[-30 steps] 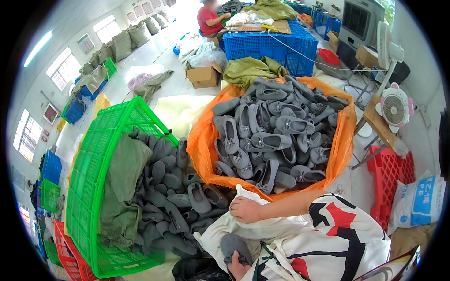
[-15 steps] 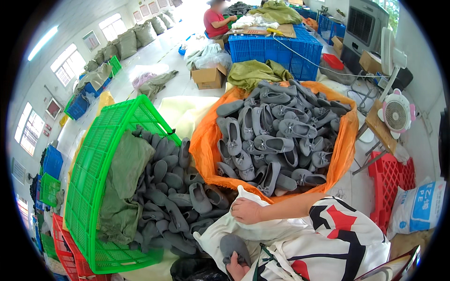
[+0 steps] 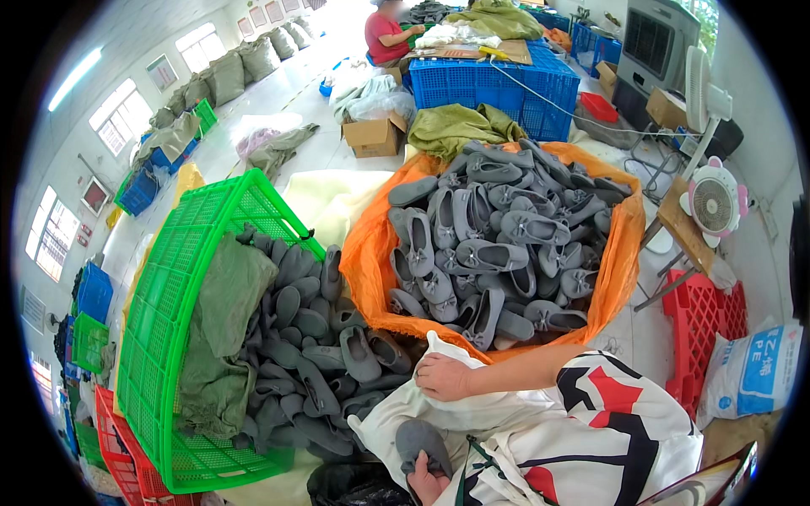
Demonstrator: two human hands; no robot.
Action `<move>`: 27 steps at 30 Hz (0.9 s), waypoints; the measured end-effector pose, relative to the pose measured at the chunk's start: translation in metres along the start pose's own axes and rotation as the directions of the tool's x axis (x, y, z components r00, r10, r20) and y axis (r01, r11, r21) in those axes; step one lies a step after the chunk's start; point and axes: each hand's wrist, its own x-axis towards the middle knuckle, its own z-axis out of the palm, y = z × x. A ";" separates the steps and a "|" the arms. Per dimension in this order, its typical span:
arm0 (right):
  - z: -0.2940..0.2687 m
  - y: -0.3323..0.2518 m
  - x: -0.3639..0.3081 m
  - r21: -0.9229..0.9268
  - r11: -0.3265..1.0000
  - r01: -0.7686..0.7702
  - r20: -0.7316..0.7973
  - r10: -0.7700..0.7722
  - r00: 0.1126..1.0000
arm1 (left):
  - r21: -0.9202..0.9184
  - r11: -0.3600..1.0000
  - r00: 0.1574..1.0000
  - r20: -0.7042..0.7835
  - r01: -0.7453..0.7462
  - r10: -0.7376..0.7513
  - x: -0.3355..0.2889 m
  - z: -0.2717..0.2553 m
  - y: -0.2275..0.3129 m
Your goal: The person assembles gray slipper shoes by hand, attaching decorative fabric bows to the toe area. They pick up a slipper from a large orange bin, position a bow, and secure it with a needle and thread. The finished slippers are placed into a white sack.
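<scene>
My left hand (image 3: 427, 482) is closed round a grey slipper (image 3: 422, 440), its thumb and fingers on the shoe above my lap. My right hand (image 3: 442, 377) lies with curled fingers on a white cloth (image 3: 481, 413) draped over my lap, gripping its upper part. Beyond it stands an orange sack (image 3: 620, 278), heaped with grey flat shoes (image 3: 494, 257) that carry small bows. Left of my hands, a tilted green plastic crate (image 3: 181, 304) spills a pile of plain grey slippers (image 3: 308, 379). Dull green fabric (image 3: 224, 337) lies inside the crate.
A black plastic bag (image 3: 359, 482) sits by my lap. To the right are a red crate (image 3: 693, 346), a white printed sack (image 3: 751, 375) and a small fan (image 3: 715, 201) on a stool. Ahead stand blue crates (image 3: 498, 97), a cardboard box (image 3: 374, 137) and a seated person (image 3: 388, 38).
</scene>
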 end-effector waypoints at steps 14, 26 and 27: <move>-0.001 -0.001 0.001 -0.008 1.000 -0.008 0.018 0.008 1.000 | 0.018 0.990 0.989 0.058 0.137 -0.138 0.007 -0.011 0.004; 0.001 0.001 -0.002 -0.011 1.000 -0.019 0.045 0.019 0.999 | 0.052 0.998 1.000 0.003 0.025 -0.025 -0.004 0.000 0.002; 0.002 0.001 -0.002 -0.007 1.000 -0.015 0.038 0.015 0.999 | 0.045 0.999 1.000 0.009 0.022 -0.023 -0.005 0.001 0.003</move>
